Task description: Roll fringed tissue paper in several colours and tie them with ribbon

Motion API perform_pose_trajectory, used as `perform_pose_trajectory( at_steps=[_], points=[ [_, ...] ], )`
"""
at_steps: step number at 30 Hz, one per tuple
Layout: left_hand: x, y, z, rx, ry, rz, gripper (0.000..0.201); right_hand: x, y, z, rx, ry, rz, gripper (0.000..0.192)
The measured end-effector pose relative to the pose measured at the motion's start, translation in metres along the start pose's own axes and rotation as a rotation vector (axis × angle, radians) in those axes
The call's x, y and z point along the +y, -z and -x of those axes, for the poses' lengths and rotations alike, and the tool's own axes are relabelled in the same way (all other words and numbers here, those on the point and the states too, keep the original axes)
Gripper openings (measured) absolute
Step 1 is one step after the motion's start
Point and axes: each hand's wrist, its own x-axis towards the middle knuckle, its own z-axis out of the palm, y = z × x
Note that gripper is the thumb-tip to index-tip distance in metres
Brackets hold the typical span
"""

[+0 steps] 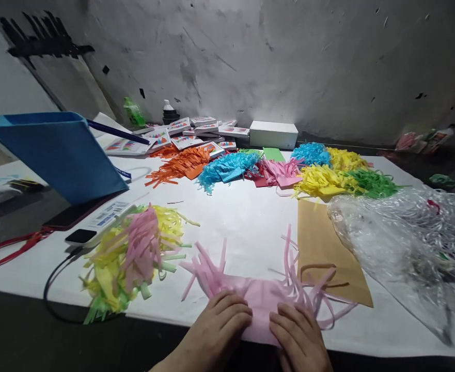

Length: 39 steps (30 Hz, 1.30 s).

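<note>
In the head view, with the clock centred on the picture's middle, both forearms run out of frame at 6 o'clock, and both thumbs are mostly out of sight. The clutter past 3 o'clock is dim and hard to make out.

The pink fringed paper [262,297] lies between 5 and 6 o'clock, at the near edge of the white-covered surface [231,227], its cut strips spreading to both sides. The left hand [227,320] is partly closed, grasping the paper's left part with bent fingers laid over it. The right hand [299,333], at 5 o'clock, grasps the right part likewise, fingers curled over the top. What the thumbs do underneath cannot be told.

At 9 o'clock stands a blue bin [57,155]; its rim shows, but its contents do not. Between 3 and 4 o'clock a crumpled clear plastic bag [386,248] overlaps brown paper [316,232]; whether the silvery strands [452,222] beside it lie in or on it is unclear. A white box [273,137] at 1 o'clock appears closed, next to flat printed boxes [181,142] heaped around 11. A pile of pink, yellow and green strips [144,243] sits at 8 o'clock, partly covering a white device [95,225].
</note>
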Motion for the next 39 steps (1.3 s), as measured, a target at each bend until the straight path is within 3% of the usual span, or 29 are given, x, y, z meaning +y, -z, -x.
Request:
perform_pose_trajectory(
  at_steps=[4,7,13,16,18,20,23,26,29,31,35,39],
  points=[
    [0.002,0.005,0.0,0.04,0.155,0.01,0.022,-0.006,0.002,-0.018,0.024,-0.161,-0.074,0.021],
    [0.002,0.01,-0.012,0.05,0.262,-0.118,0.021,-0.004,-0.004,-0.03,0.023,-0.265,-0.029,0.014],
    [-0.005,0.012,-0.04,-0.132,0.439,-0.341,0.02,0.009,-0.014,-0.042,-0.028,-0.315,0.26,0.019],
    [-0.008,0.009,-0.043,-0.189,0.474,-0.374,0.02,0.013,-0.006,-0.047,0.051,-0.355,0.478,0.025],
    [-0.007,0.006,-0.042,-0.203,0.491,-0.362,0.019,0.013,0.0,-0.049,0.15,-0.275,0.534,0.025],
    [-0.006,0.004,-0.042,-0.214,0.508,-0.345,0.018,0.01,0.002,-0.048,0.191,-0.093,0.454,0.03],
    [-0.01,0.008,-0.042,-0.235,0.53,-0.311,0.019,0.004,-0.002,-0.043,0.008,0.172,0.305,0.032],
    [-0.02,0.025,-0.038,-0.199,0.55,-0.305,0.019,0.003,-0.007,-0.031,-0.158,0.241,0.27,0.034],
    [-0.025,0.046,-0.029,0.009,0.498,-0.405,0.025,0.002,-0.009,-0.018,-0.144,0.195,0.238,0.03],
    [-0.017,0.049,-0.023,0.122,0.376,-0.389,0.034,-0.001,-0.01,-0.011,-0.107,0.158,0.216,0.028],
    [0.011,0.02,-0.015,0.037,0.056,-0.193,0.031,-0.008,-0.011,-0.005,-0.05,0.123,0.162,0.021],
    [0.013,-0.009,-0.006,0.012,0.014,-0.137,0.015,-0.006,-0.006,0.0,-0.031,0.106,0.086,0.025]
  ],
)
